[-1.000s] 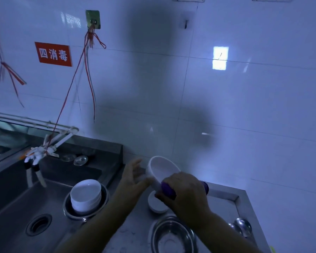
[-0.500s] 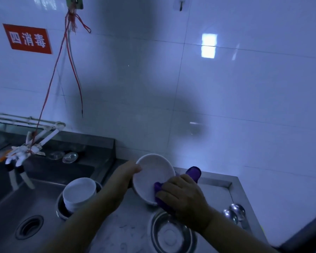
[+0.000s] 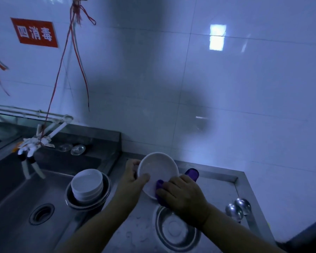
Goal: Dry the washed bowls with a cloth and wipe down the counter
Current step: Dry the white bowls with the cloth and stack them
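Above the wet stainless-steel counter | left hand clasps tilted round white bowl by its rim | right hand closed on purple cloth, pressed to bowl's lower edge | empty steel basin under bowl | stacked white bowls in sink left of counter | white glossy tiled wall behind, dim bluish light
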A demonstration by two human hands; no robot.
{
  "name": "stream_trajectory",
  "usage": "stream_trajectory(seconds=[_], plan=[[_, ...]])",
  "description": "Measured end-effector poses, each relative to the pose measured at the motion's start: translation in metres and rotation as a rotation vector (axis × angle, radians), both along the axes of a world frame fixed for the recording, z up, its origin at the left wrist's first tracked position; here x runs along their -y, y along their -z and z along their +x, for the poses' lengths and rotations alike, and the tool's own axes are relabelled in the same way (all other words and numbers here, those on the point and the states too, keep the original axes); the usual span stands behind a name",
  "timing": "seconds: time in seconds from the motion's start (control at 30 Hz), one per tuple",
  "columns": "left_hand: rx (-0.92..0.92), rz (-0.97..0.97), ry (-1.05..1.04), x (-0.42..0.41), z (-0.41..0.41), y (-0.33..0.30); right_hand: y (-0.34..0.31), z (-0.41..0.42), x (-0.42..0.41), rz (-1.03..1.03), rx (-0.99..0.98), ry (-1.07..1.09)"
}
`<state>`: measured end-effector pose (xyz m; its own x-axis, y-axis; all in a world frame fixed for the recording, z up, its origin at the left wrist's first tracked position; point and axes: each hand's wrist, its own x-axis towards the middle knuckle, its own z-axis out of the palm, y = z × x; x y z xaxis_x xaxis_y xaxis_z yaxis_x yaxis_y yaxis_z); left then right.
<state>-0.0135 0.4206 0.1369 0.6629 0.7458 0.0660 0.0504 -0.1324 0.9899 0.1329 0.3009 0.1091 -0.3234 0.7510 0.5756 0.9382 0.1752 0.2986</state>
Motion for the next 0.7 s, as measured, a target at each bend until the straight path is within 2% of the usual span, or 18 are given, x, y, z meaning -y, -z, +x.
stream_trajectory(seconds=[0.13, 0.23, 0.43, 0.53, 0.7], plan=[[-0.093, -0.16, 0.114, -0.027, -0.022, 0.002, -0.005, 0.011, -0.006, -0.125, 0.161, -0.126], [-0.254, -0.235, 0.117, -0.048, -0.036, 0.01, -0.001, 0.011, -0.021, -0.141, 0.138, -0.162], [-0.423, -0.034, -0.214, -0.125, -0.071, 0.039, 0.015, 0.003, -0.054, -0.059, -0.202, 0.014], [-0.484, 0.012, -0.372, -0.172, -0.094, 0.05, 0.027, -0.002, -0.062, -0.066, -0.282, 0.084], [-0.62, 0.109, -0.422, -0.218, -0.109, 0.072, 0.038, -0.02, -0.079, -0.036, -0.37, 0.129]])
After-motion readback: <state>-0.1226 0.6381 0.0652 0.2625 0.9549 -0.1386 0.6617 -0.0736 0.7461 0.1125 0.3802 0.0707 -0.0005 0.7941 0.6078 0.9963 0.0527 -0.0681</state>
